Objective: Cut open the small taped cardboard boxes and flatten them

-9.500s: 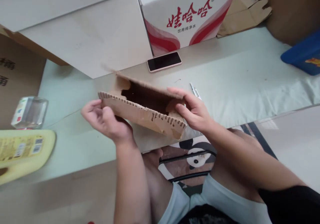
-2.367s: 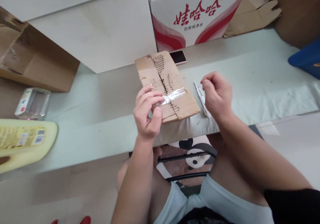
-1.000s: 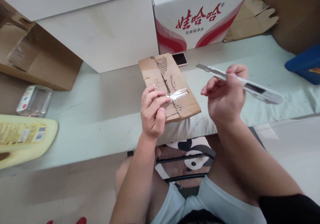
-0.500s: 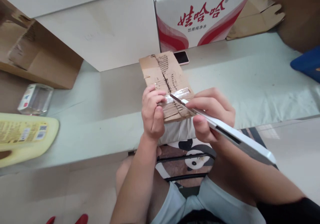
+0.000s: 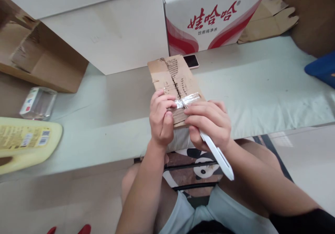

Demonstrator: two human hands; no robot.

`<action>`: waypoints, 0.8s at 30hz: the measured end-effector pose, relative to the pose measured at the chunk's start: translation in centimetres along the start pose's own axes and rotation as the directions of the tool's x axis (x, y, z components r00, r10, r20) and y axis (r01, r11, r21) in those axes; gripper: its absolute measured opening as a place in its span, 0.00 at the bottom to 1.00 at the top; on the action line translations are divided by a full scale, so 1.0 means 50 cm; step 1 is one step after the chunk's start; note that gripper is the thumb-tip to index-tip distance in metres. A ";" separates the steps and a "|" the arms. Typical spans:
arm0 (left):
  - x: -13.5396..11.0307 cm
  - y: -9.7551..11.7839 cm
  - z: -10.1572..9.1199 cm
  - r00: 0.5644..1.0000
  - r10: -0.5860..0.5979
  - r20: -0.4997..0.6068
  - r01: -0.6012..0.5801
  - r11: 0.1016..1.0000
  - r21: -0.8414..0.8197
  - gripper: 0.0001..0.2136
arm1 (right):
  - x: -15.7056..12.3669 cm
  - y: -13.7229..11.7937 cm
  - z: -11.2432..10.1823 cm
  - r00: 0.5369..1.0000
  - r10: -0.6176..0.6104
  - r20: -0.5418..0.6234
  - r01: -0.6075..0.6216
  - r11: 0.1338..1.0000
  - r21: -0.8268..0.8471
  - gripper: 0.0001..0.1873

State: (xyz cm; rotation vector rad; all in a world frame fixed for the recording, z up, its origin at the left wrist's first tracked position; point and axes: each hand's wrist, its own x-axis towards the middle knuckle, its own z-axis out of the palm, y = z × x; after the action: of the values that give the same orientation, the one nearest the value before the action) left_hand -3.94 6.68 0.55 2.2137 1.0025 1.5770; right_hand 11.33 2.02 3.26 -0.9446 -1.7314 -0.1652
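1. The small, flat, brown corrugated cardboard box [image 5: 170, 80] lies on the pale green cloth-covered surface [image 5: 251, 87], under the tips of the left fingers [image 5: 169, 104] and ahead of the right fingers [image 5: 201, 110].
2. The left fingers are half curled, tips on the box's top at the shiny clear tape strip [image 5: 192, 98]; whether the thumb pinches its side cannot be told.
3. The right fingers are wrapped around the slim white plastic-handled knife [image 5: 218, 157], pointed at the taped seam; its blade is mostly hidden.
4. The box is probably light and fairly stiff, its worn top apt to dent; bare card should grip better than tape. The long sides, away from the blade, seem the best hold.
5. The surface's near edge runs close below the fingers. Beyond them, the black-screened, pink-rimmed phone [image 5: 192, 61] sits by the box's far right corner. Room looks widest rightward from the right fingers, toward the blue plastic container [image 5: 323, 70].
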 end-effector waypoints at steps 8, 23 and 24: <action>0.000 0.001 0.000 1.000 0.009 -0.004 -0.009 0.999 -0.048 0.13 | -0.005 -0.002 0.002 0.999 -0.040 0.013 0.041 0.997 -0.069 0.05; -0.002 0.001 -0.003 1.000 0.001 0.012 0.000 1.000 -0.026 0.13 | -0.003 -0.016 0.009 0.996 0.050 0.080 -0.033 0.978 -0.206 0.07; -0.003 0.000 -0.003 1.000 0.000 0.013 0.000 1.000 -0.027 0.13 | -0.003 -0.017 0.010 0.995 0.057 0.084 -0.037 0.976 -0.216 0.07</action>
State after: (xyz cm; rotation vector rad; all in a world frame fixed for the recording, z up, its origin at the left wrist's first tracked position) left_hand -4.11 6.55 0.51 2.2031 0.9721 1.5646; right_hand 10.44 1.65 3.24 -1.1653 -1.7973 -0.2866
